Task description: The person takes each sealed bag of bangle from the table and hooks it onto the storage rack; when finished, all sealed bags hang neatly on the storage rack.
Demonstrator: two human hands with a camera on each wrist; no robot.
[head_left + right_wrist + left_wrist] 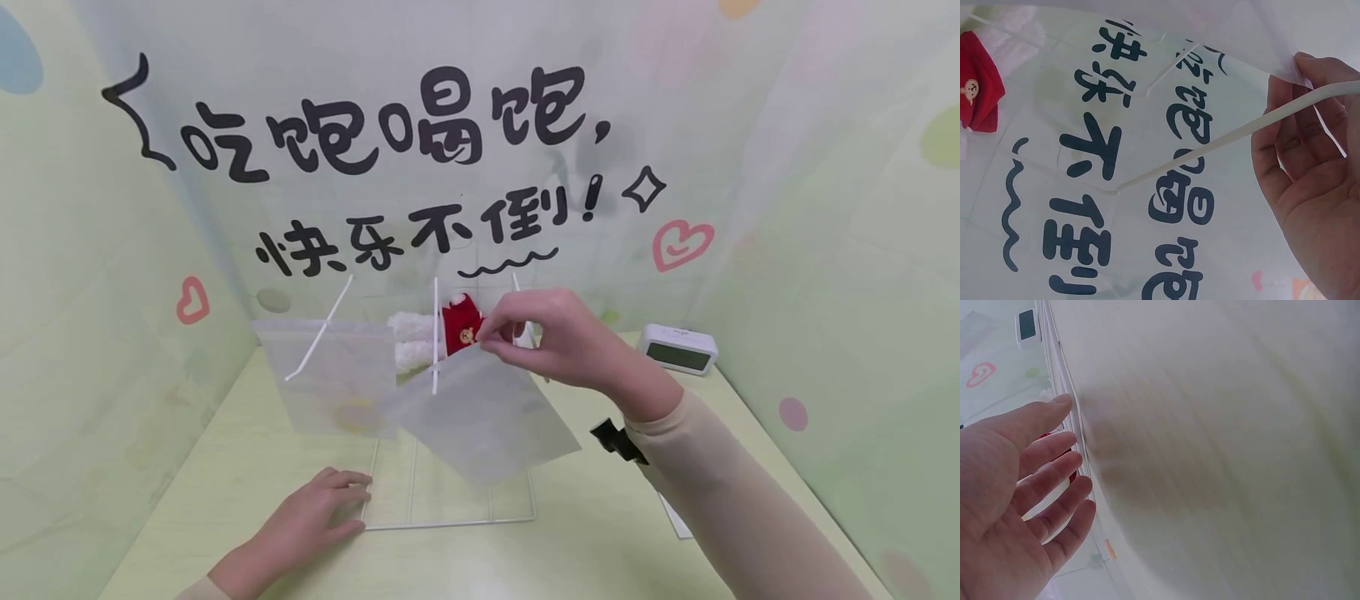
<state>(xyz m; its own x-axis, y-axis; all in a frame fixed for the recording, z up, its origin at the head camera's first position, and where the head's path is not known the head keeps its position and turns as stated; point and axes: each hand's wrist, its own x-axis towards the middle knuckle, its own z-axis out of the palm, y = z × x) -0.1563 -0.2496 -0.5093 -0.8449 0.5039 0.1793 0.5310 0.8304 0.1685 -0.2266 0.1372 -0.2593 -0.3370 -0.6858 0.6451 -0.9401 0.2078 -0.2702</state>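
My right hand (pixel 558 346) pinches the top edge of a frosted plastic bag (pixel 495 425) between thumb and fingers, and the bag hangs tilted. In the right wrist view, a white wire prong (pixel 1197 153) crosses in front of the right hand (pixel 1310 175) below the bag's edge (pixel 1235 37). Another frosted bag (pixel 326 392) hangs from the left prong (pixel 322 325) of a white wire rack (pixel 450 524). Down at the rack's left side, my left hand (pixel 303 517) rests its fingertips at the base wire. Its fingers (pixel 1047 484) are loosely bent and hold nothing.
Behind the rack lies a white fluffy plush toy in a red top (pixel 461 321). A white digital clock (pixel 678 350) stands at the back right. Pale printed sheets (pixel 817 250) wall the pale table (pixel 600 550) on three sides. Part of a white flat thing (pixel 675 517) shows beside my right sleeve.
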